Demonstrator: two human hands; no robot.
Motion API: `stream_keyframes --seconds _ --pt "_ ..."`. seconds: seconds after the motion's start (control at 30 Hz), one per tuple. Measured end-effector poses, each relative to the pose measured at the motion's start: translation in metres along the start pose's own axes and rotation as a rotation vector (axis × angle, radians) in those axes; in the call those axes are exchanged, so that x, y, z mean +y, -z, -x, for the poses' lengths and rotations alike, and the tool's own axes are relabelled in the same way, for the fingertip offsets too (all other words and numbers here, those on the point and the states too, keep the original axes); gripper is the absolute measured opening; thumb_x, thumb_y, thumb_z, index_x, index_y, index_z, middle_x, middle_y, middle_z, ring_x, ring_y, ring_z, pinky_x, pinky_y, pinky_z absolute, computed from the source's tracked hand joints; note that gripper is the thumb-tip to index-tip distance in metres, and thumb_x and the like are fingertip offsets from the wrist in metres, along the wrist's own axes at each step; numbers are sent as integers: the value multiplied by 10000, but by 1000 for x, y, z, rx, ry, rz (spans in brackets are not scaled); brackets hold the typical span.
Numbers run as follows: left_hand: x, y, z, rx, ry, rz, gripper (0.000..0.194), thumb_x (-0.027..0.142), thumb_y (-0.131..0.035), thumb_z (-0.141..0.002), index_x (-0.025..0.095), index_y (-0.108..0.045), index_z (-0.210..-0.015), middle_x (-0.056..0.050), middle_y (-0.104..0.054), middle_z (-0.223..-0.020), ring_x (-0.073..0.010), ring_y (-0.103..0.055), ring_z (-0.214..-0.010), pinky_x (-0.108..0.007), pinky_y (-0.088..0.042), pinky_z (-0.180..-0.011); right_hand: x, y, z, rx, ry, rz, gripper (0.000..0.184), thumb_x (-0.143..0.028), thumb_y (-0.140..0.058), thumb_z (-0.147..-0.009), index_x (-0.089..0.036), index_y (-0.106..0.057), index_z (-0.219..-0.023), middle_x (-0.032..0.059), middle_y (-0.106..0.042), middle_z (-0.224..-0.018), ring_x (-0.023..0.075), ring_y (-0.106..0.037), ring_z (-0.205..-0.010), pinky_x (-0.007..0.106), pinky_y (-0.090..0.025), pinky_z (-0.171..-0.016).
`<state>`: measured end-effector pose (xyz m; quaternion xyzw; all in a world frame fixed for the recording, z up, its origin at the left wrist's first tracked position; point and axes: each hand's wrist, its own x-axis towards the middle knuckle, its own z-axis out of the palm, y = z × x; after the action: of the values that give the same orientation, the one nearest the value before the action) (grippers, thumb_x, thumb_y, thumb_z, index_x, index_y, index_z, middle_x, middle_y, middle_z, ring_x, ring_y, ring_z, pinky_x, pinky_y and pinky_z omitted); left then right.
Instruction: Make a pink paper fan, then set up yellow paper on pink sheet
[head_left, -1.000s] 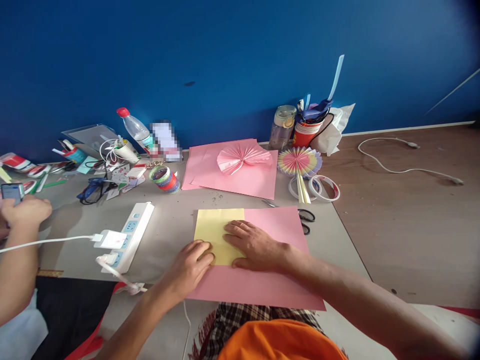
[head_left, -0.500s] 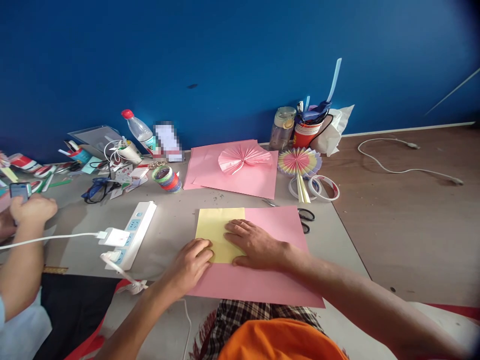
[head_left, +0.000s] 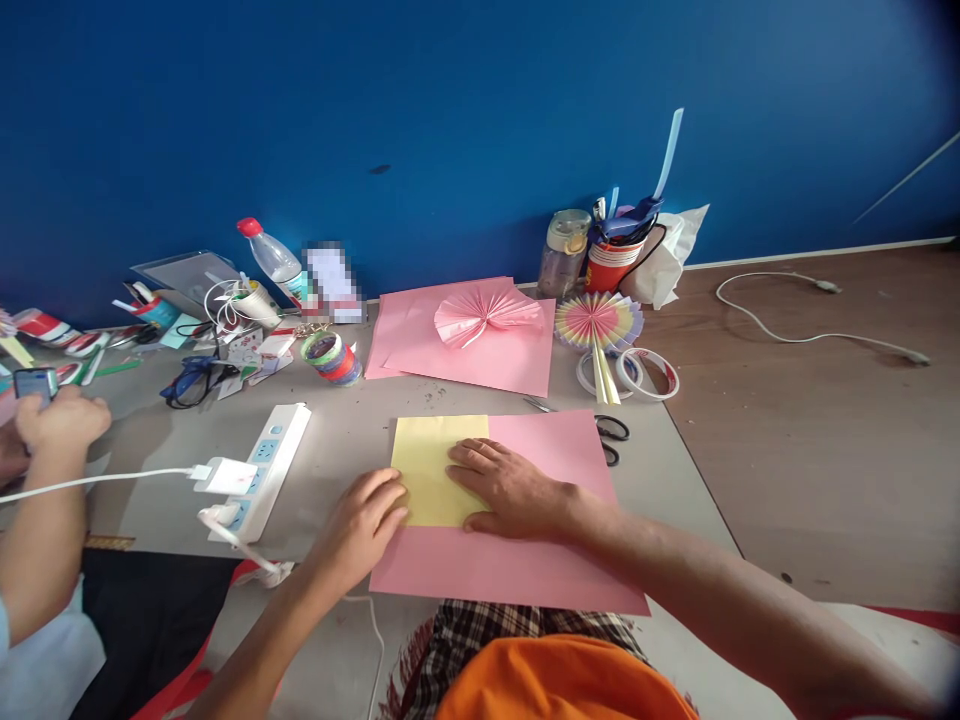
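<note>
A yellow sheet of paper [head_left: 431, 450] lies on the upper left part of a larger pink sheet [head_left: 510, 570], their left edges close together. My right hand [head_left: 502, 490] rests flat on the yellow paper, fingers stretched toward its middle. At the left edge of both sheets is my left hand [head_left: 367, 525], its fingers extended and the fingertips touching the yellow paper's lower left side. Scissors [head_left: 611, 430] with black handles lie partly under the pink sheet's right edge.
Behind are pink sheets [head_left: 480, 370] bearing a pleated pink fan [head_left: 484, 318], a multicoloured paper fan [head_left: 598, 325], tape rolls [head_left: 667, 375] and a cup of tools [head_left: 611, 268]. Stacked tape [head_left: 334, 360] and a power strip [head_left: 281, 460] stand left. A co-worker's hand [head_left: 64, 420] holds a phone.
My left hand has slid left, from over the yellow paper toward its left edge. My right hand stays in place on the paper.
</note>
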<state>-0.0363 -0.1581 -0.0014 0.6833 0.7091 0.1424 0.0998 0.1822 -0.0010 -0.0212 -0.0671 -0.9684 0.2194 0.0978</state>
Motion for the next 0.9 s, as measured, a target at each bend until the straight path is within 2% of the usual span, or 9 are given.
stream_keyframes --seconds 0.13,0.2,0.3,0.37,0.5,0.57,0.67,0.8,0.9 --pt "-7 10 -6 25 358 234 311 414 -480 -845 194 -607 -1024 -96 -633 -1111 -207 -627 -960 -332 -529 -812 1 -1 1 -14 2 -2 672 -485 -647 -782 -92 -508 -1310 190 -446 -1403 326 -356 -1321 465 -301 -1109" --pt "-8 18 -9 -31 521 364 403 478 -509 -802 174 -608 -1048 -95 -666 -1022 -205 -647 -871 -337 -544 -765 2 -1 1 -18 2 -4 676 -486 -644 -785 -89 -504 -1314 191 -443 -1405 328 -352 -1324 465 -294 -1113" --pt "-11 27 -10 -128 587 486 466 501 -514 -794 155 -601 -1094 -101 -684 -1006 -205 -659 -839 -345 -554 -759 2 -2 1 -18 2 -11 676 -479 -651 -781 -89 -505 -1314 191 -441 -1407 324 -347 -1329 456 -293 -1115" --pt "-15 28 -9 -144 481 434 425 439 -488 -830 179 -589 -1151 -99 -663 -1104 -204 -651 -916 -341 -550 -803 2 -2 0 -15 1 -11 679 -477 -658 -776 -93 -506 -1315 190 -438 -1410 325 -346 -1330 459 -287 -1118" --pt "-26 23 -6 -160 69 127 378 225 -418 -876 267 -596 -1207 -64 -567 -1296 -210 -547 -1167 -362 -473 -981 1 0 0 -22 -6 -7 669 -477 -649 -783 -95 -510 -1314 188 -438 -1414 328 -349 -1330 466 -283 -1120" --pt "-30 20 -5 -165 -81 3 383 170 -399 -885 277 -620 -1179 -58 -534 -1336 -216 -495 -1228 -372 -446 -1020 1 1 0 -26 -11 -9 667 -475 -644 -787 -93 -508 -1317 189 -436 -1416 324 -345 -1333 460 -287 -1119" --pt "-32 17 -5 -160 -178 -102 359 169 -389 -913 266 -641 -1149 -72 -522 -1334 -222 -474 -1239 -364 -463 -1006 1 -1 0 -31 -16 -13 674 -476 -643 -787 -91 -506 -1322 189 -432 -1420 326 -343 -1335 456 -278 -1124" --pt "-37 14 -5 -158 -224 -137 354 183 -384 -931 271 -640 -1158 -83 -525 -1311 -223 -476 -1225 -351 -497 -964 1 -1 0 -50 -32 -30 692 -483 -633 -795 -95 -485 -1348 190 -402 -1445 332 -316 -1357 458 -260 -1135" --pt "-42 14 -6 -148 -262 -147 367 158 -395 -922 285 -630 -1175 -83 -526 -1302 -227 -477 -1217 -363 -506 -945 -2 7 3 -68 -56 -54 742 -493 -627 -797 -96 -434 -1393 213 -339 -1479 345 -271 -1384 484 -250 -1135"
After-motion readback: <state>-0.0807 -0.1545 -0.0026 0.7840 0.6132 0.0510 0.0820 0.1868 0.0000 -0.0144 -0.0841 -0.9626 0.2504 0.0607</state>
